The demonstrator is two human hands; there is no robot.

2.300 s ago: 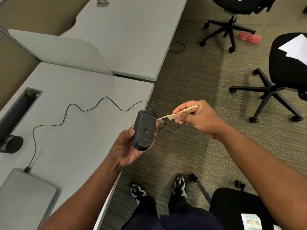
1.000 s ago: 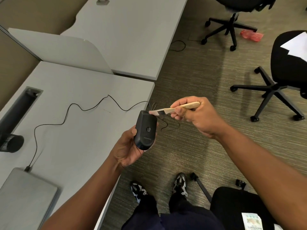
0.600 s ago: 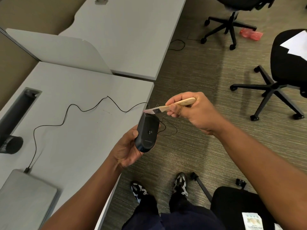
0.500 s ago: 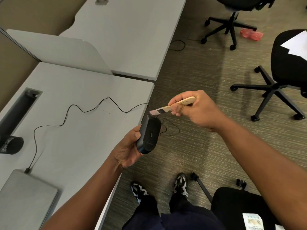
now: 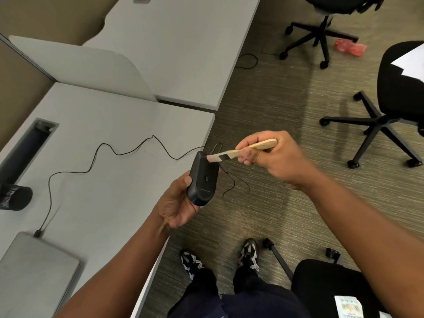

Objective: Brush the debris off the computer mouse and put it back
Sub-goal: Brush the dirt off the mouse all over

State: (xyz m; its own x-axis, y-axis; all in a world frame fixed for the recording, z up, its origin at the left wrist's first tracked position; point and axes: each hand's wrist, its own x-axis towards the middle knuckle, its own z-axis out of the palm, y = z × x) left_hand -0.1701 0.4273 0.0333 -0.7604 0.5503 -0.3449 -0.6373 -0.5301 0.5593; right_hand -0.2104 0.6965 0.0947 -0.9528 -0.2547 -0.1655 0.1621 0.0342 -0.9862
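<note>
Item: black computer mouse (image 5: 203, 179), held off the edge of the surface (image 5: 96, 180) over the carpet, underside turned up to the camera. Left hand (image 5: 176, 203): fingers closed around the mouse's near end, thumb on the left flank, the other fingers hidden behind the body. Right hand (image 5: 273, 157): fingers closed on the wooden handle of a small brush (image 5: 243, 151), bristles touching the far end of the mouse, just beyond the left thumb and close to where the cord (image 5: 101, 150) appears to leave it. Cord: runs from that end back across the surface to a plug at the laptop (image 5: 34, 269), with slack loops hanging just below the right fingers. Step judged in hand: brushing, with the put-back not yet done. Risks, as judgements: bristles or handle may snag the loose loops beside the right fingers, tugging the mouse; the left grip covers only the near end, so a firm stroke at the far end could lever it out, and it would fall to the floor, not the surface; a sharp pull could drag the cord taut at the laptop plug. Debris: too small to tell whether any remains.
</note>
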